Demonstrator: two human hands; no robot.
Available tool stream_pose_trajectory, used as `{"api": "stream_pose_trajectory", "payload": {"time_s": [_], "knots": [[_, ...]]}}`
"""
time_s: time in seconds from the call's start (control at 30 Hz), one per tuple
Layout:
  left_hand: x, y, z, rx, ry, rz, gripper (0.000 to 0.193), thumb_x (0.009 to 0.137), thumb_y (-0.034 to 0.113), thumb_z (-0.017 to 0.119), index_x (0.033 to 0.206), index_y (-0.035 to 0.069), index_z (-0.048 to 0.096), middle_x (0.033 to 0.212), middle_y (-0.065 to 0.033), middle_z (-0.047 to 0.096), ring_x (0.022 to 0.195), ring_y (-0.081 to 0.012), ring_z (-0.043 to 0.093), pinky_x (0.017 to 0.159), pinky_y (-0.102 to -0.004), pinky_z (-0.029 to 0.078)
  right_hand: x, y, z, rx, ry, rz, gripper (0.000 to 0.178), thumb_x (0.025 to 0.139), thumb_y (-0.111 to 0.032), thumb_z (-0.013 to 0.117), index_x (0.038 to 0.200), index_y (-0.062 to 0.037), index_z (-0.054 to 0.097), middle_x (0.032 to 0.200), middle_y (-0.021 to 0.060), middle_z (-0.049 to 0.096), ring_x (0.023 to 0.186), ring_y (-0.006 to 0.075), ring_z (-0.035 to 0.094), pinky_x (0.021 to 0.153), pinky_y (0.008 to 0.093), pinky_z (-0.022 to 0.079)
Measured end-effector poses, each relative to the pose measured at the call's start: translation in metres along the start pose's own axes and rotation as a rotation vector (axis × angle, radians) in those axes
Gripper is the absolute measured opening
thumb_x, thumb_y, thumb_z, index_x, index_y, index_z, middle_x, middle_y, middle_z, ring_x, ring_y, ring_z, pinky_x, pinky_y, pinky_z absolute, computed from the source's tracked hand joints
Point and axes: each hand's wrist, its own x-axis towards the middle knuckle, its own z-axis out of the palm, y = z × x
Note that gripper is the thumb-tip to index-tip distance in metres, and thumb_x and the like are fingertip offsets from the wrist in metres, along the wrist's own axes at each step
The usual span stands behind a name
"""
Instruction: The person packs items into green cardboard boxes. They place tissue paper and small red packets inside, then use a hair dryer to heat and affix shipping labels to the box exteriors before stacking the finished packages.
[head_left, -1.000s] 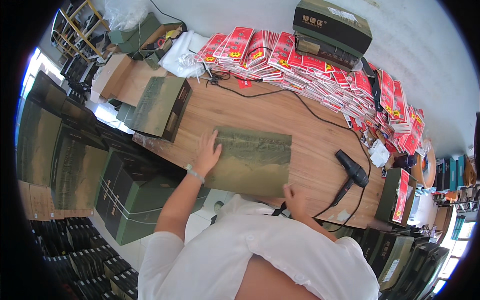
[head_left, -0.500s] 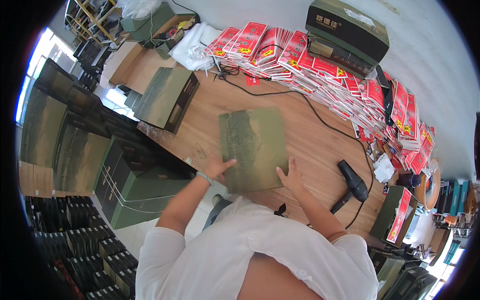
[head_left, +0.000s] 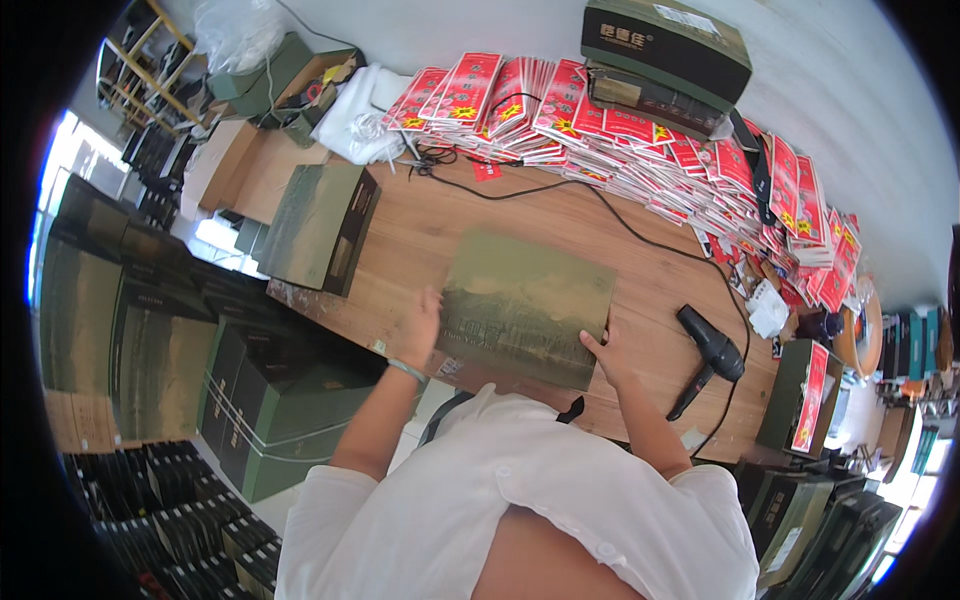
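Observation:
A flat olive-green box point(head_left: 530, 305) with a printed landscape on its lid lies on the wooden table in front of me, slightly askew. My right hand point(head_left: 608, 358) grips its right near corner, the thumb on the lid and the other fingers down the side, partly hidden. Beside the box's left edge is my left hand point(head_left: 424, 325), a little blurred, with its fingers stretched out; whether it touches the box I cannot tell. A black hair dryer point(head_left: 710, 350) rests on the table to the right of my right hand.
Red-and-white printed packets point(head_left: 560, 100) are heaped along the wall, below two stacked boxes point(head_left: 665, 50). A black cord point(head_left: 640, 235) curves across the table. Another green box point(head_left: 320, 225) stands at the far left, with strapped boxes point(head_left: 270, 400) below the table's left edge.
The box has turned about a quarter turn counter-clockwise, so its long side now runs left to right. My left hand has moved off its lid; the whole view has shifted slightly.

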Motion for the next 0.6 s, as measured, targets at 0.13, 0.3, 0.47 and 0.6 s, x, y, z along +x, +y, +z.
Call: {"api": "stream_pose_trajectory", "payload": {"time_s": [0.13,0.3,0.47,0.6], "knots": [[0.038,-0.054,-0.015,-0.085,-0.196,-0.372,0.064,0.099,0.055,0.037,0.129,0.002,0.055,0.121,-0.0144,0.062,0.113,-0.0237,0.056,0.097,-0.0374,0.044,-0.021,0.021,0.008,0.389,0.151,0.401,0.069,0.098,-0.055,0.041,0.147,-0.0071,0.033,0.144,0.0147,0.043,0.129,0.0269,0.042,0.107,0.0387,0.035],[0.032,-0.092,-0.009,-0.391,-0.504,-0.655,0.077,0.094,0.068,0.033,0.139,0.008,0.048,0.136,-0.0163,0.053,0.126,-0.0303,0.048,0.106,-0.0426,0.036,-0.046,0.071,0.015,0.312,0.245,0.577,0.073,0.096,-0.064,0.035,0.142,-0.0076,0.043,0.14,0.0123,0.047,0.124,0.0277,0.046,0.106,0.0373,0.035],[0.072,-0.095,-0.025,-0.48,-0.545,-0.544,0.076,0.091,0.071,0.036,0.126,0.007,0.057,0.129,-0.0151,0.058,0.116,-0.0292,0.054,0.1,-0.0459,0.039,-0.034,0.054,0.006,0.402,0.215,0.469,0.065,0.096,-0.058,0.042,0.137,-0.0068,0.048,0.132,0.01,0.055,0.12,0.0254,0.05,0.104,0.0378,0.036],[0.089,-0.067,-0.063,-0.843,-0.783,-0.541,0.065,0.091,0.067,0.044,0.114,0.008,0.061,0.125,-0.0123,0.061,0.109,-0.0264,0.056,0.095,-0.0442,0.042,-0.035,0.012,0.013,0.8,0.184,0.41,0.055,0.097,-0.049,0.047,0.131,-0.0057,0.052,0.126,0.0113,0.058,0.114,0.026,0.053,0.097,0.0381,0.041]]}}
